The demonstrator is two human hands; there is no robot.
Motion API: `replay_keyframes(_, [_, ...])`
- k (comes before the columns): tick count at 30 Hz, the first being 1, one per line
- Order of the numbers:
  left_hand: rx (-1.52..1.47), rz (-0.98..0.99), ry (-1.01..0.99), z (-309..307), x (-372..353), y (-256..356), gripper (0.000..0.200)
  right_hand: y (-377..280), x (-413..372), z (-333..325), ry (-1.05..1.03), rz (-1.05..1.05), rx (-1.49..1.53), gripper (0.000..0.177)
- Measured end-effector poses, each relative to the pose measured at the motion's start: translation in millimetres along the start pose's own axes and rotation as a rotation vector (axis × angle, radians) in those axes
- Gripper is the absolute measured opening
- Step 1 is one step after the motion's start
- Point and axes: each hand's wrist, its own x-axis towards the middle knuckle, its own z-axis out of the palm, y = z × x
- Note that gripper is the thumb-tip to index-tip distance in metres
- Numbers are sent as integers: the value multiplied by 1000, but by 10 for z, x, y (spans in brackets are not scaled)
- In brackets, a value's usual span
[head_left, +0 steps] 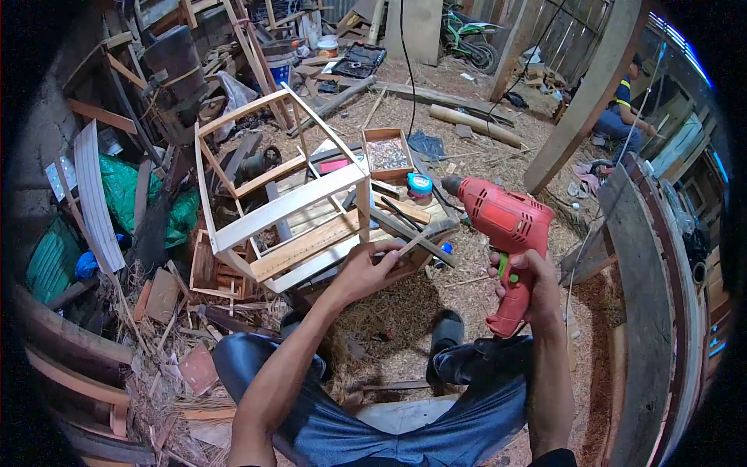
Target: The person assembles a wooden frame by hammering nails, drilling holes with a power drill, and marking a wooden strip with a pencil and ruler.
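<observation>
My right hand (pixel 531 282) is wrapped round the handle of a red power drill (pixel 506 212), its chuck pointing left. No bit can be made out in the chuck. Between the thumb and fingers of my left hand (pixel 366 272) is a thin wooden stick (pixel 411 244), slanting up to the right. Just beyond that hand stands an open wooden frame (pixel 289 204) of pale slats with corner posts. A slatted wooden surface (pixel 311 253) lies under the frame. Near the frame's right corner post are a blue tape measure (pixel 419 184) and a shallow wooden box (pixel 387 153) of small metal pieces.
A slanting wooden post (pixel 585 101) rises at the right, with a seated person (pixel 622 117) behind it. A black tool case (pixel 359 60) lies open at the back. Wood scraps and green sheeting (pixel 128 198) crowd the left. Wood shavings cover the ground.
</observation>
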Motion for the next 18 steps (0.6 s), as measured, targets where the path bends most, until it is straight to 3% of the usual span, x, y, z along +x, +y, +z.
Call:
replay_keyframes(4, [333, 20, 56, -106, -32, -124, 30, -32, -54, 47, -28, 60, -82, 49])
replay_keyframes(6, [408, -250, 2, -158, -33, -208, 33, 35, -69, 39, -62, 52, -93, 48])
replay_keyframes(7, [435, -1, 124, -138, -63, -454, 31, 45, -69, 21, -92, 120, -88, 53])
replay_keyframes(10, [347, -111, 73, -202, -118, -773, 30, 62, -134, 143, -54, 191, -240, 55])
replay_keyframes(11, [454, -81, 101, -188, -128, -808, 25, 96, -133, 149, -41, 226, -255, 56])
replay_keyframes(14, [326, -153, 196, -116, -119, -817, 23, 125, -111, 201, -81, 268, -329, 57])
replay_keyframes(15, [503, -31, 159, -132, -102, -805, 23, 124, -98, 229, -82, 274, -334, 57])
replay_keyframes(18, [443, -29, 136, -138, -82, -796, 27, 151, -78, 300, -122, 231, -390, 57])
